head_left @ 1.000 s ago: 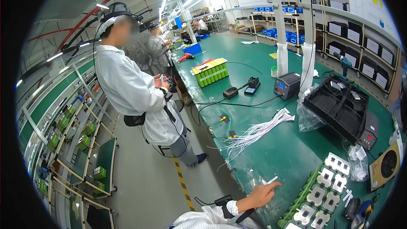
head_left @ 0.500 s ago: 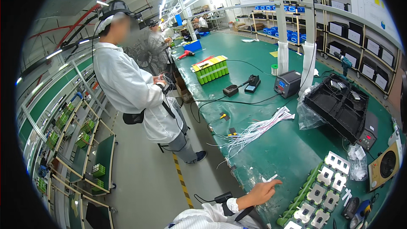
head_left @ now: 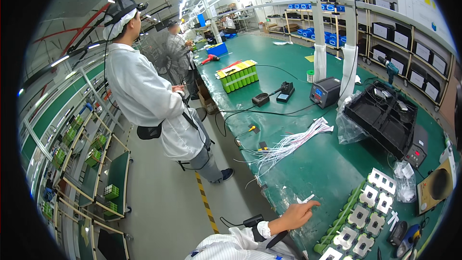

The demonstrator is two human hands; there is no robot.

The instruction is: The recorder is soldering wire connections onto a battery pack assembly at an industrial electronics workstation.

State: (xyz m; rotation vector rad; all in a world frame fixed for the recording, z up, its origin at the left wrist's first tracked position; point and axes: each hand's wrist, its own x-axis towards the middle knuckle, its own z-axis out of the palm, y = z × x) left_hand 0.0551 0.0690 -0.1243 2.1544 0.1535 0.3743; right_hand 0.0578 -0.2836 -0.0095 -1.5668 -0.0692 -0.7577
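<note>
My left hand (head_left: 295, 216) is over the near edge of the green bench. One finger stretches to the right and the others bend loosely; I see nothing held. Just beyond its knuckles lies a small white strip (head_left: 306, 199). To its right is a battery pack of green cells (head_left: 338, 221) topped with several metal connector plates (head_left: 358, 216). A bundle of white wires (head_left: 293, 143) lies farther up the bench. My right hand is out of view.
A co-worker (head_left: 139, 96) stands at the bench's left side. On the bench (head_left: 288, 67) are another green battery pack (head_left: 238, 76), a soldering station (head_left: 326, 91), a black tray (head_left: 380, 118) and a small fan (head_left: 437, 185). Two white-wrapped posts (head_left: 320, 65) rise from it.
The co-worker has turned their head away and lowered their hands; the thin wires near them no longer show. My left hand has hardly moved.
</note>
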